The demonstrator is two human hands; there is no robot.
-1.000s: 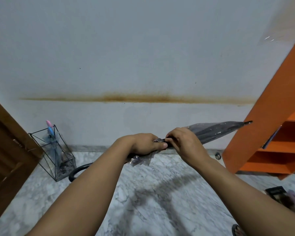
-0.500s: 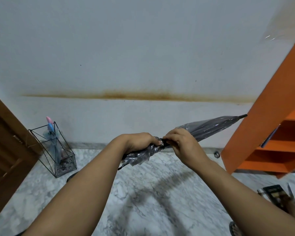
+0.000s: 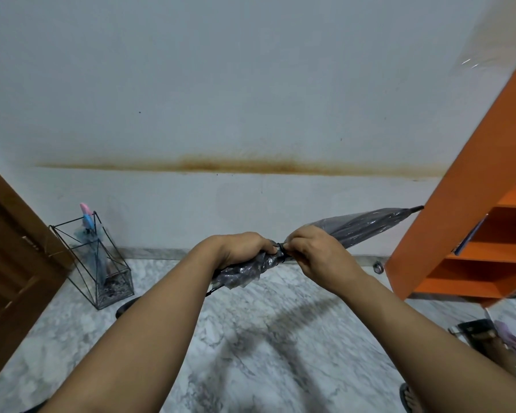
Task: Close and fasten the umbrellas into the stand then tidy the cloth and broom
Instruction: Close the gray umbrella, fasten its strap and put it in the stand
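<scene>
Left hand grips bunched canopy of grey umbrella; right hand pinches black strap at umbrella's middle. Umbrella held near-level above marble floor, tip close to orange shelf edge. Wire stand, holding blue umbrella, against wall beside wooden door.

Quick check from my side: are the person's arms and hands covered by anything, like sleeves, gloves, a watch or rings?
No. Both forearms are bare as far up as the frame shows, with no sleeve edge in view. The left hand and right hand wear no gloves, and no watch, bracelet or ring shows on the visible parts.
</scene>
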